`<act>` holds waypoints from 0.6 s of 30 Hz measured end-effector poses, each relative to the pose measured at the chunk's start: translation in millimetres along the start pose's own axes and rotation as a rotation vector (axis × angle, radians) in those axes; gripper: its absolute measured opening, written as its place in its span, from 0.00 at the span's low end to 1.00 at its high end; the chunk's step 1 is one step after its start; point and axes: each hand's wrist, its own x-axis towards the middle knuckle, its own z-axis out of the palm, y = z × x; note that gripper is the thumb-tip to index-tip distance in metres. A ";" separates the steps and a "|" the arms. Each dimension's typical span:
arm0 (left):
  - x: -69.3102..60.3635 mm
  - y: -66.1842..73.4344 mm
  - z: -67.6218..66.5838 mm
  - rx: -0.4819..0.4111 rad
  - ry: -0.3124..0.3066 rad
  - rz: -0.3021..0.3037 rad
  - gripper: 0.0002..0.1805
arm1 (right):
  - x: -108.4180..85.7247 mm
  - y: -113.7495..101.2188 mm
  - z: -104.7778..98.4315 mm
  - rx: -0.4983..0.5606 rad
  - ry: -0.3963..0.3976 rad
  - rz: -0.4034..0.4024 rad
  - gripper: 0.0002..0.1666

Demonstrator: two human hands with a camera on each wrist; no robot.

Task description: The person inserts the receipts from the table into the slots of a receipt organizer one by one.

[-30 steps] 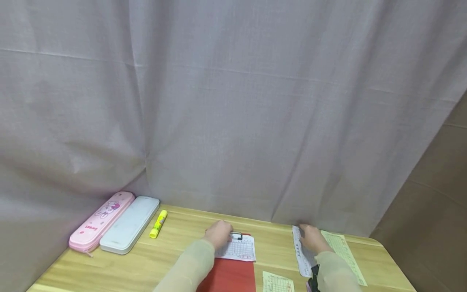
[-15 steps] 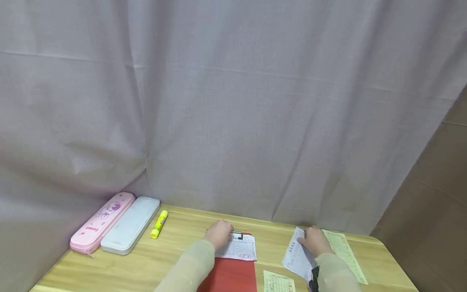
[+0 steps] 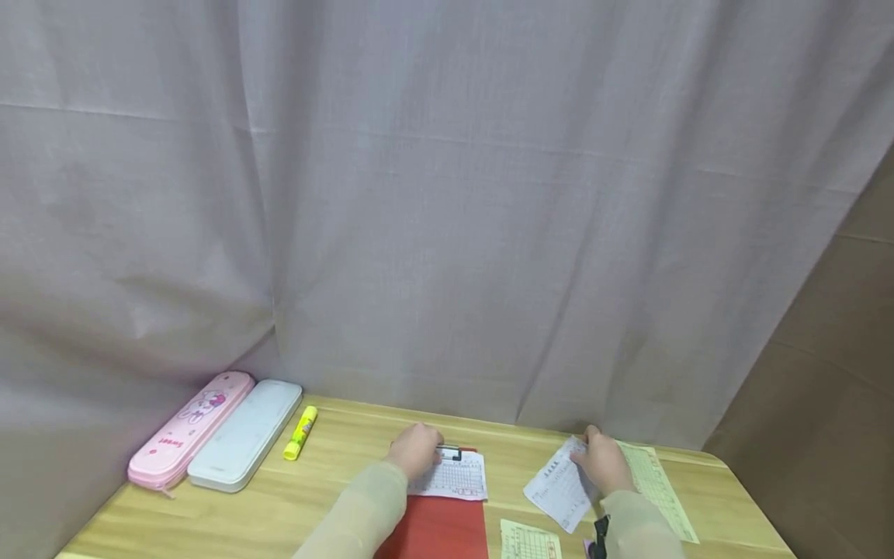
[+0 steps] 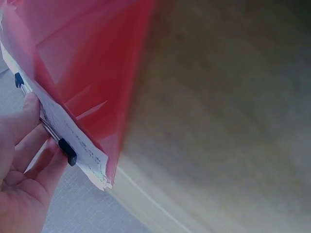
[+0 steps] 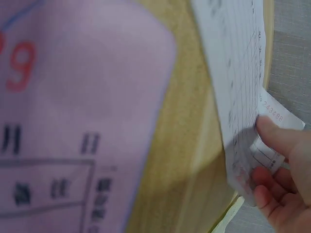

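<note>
Metal clip (image 4: 67,151) pinched by left hand (image 3: 415,451); white printed slip (image 3: 560,485) pinched by right hand (image 3: 606,461), extending to that hand's left. Creasing could be caused by the edge-only hold; the clipped form (image 3: 457,477) beside the left hand could be skewed by uneven clip pressure.

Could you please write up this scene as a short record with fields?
Left hand: grips the clip
Clip: on white papers at the red folder's far edge
Right hand: pinches a white slip
Yellow slips: one right of the folder, one right of that hand
Table's left side: pink case, pale case, yellow tube
Backdrop: grey curtain
</note>
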 end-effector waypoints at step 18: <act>-1.0 1.9 -1.5 -0.015 -0.023 -0.035 0.09 | -4.6 2.8 -27.2 0.105 -0.061 0.043 0.12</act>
